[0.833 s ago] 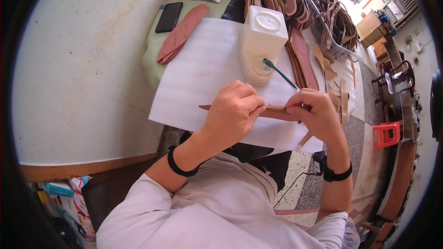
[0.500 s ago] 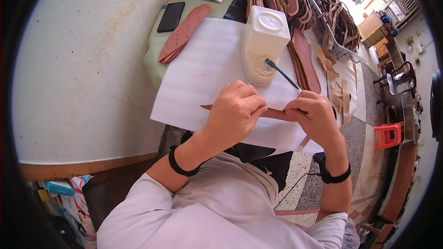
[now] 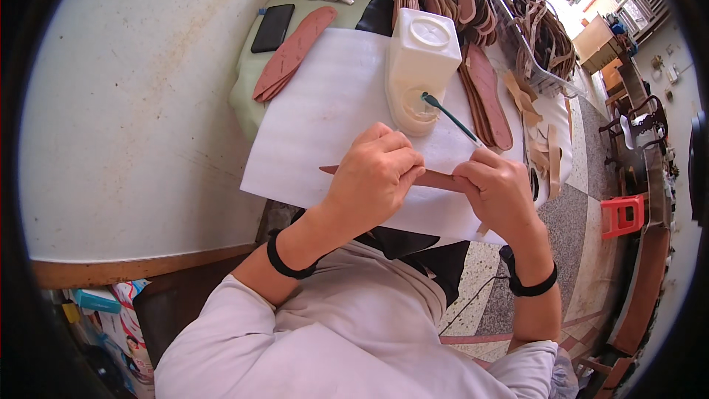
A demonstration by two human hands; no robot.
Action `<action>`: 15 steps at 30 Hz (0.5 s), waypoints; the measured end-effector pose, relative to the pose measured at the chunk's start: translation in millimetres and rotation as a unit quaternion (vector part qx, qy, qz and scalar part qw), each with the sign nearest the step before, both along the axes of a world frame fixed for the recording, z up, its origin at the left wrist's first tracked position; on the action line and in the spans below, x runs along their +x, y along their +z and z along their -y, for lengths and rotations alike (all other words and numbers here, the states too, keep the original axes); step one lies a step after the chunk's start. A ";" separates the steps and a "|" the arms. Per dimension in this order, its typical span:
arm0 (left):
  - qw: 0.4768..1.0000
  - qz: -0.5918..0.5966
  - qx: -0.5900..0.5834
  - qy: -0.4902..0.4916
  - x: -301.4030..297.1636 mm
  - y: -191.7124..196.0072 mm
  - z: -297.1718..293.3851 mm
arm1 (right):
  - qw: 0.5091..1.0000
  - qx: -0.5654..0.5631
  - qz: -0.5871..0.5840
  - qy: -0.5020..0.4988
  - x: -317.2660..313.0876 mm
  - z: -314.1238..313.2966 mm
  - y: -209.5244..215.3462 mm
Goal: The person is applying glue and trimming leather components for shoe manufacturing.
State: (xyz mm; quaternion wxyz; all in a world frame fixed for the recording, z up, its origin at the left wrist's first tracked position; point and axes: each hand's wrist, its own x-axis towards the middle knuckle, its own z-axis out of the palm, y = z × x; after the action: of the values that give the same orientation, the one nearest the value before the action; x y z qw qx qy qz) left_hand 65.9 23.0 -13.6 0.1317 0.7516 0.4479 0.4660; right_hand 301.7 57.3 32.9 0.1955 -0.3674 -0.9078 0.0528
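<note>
The person wears a pale, off-white short-sleeved top whose loose, softly creased fabric fills the lower part of the view, the sleeves ending above the elbows so both forearms are bare. A dark, almost black garment or apron shows below the chest, at the lap. Each wrist carries a plain black band: a narrow, smooth, rounded one like an elastic tie or bracelet behind the left hand (image 3: 373, 177), and a similar black band, slightly wider, behind the right hand (image 3: 498, 192). Both hands are bare, without gloves, and no rings can be made out; the fingernails look short and unpainted.
</note>
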 end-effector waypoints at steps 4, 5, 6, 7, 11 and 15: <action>0.999 -0.037 0.023 0.013 2.9 3.5 0.5 | 1.000 0.010 -0.003 -0.001 -1.1 1.0 -2.8; 0.998 -0.057 0.029 0.014 4.8 5.5 1.1 | 1.000 0.008 -0.005 -0.002 -0.8 1.4 -2.6; 0.996 -0.078 0.034 0.016 8.1 7.8 2.4 | 1.000 0.005 -0.004 -0.004 -0.9 2.0 -2.2; 0.994 -0.098 0.039 0.018 11.6 9.1 3.0 | 1.000 0.002 -0.003 -0.005 -0.8 2.7 -1.4; 0.985 -0.165 0.045 0.018 28.3 4.0 0.1 | 1.000 -0.013 -0.006 -0.009 -1.6 4.5 1.5; 0.983 -0.178 0.025 0.021 40.9 -1.1 -3.4 | 0.999 -0.032 -0.015 -0.026 1.0 3.2 1.4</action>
State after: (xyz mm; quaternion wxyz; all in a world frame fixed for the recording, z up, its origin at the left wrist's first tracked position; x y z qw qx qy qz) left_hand 106.8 26.4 -14.7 0.0210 0.8159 0.4683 0.3384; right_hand 302.7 54.1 34.4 0.1985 -0.3959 -0.8928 0.0821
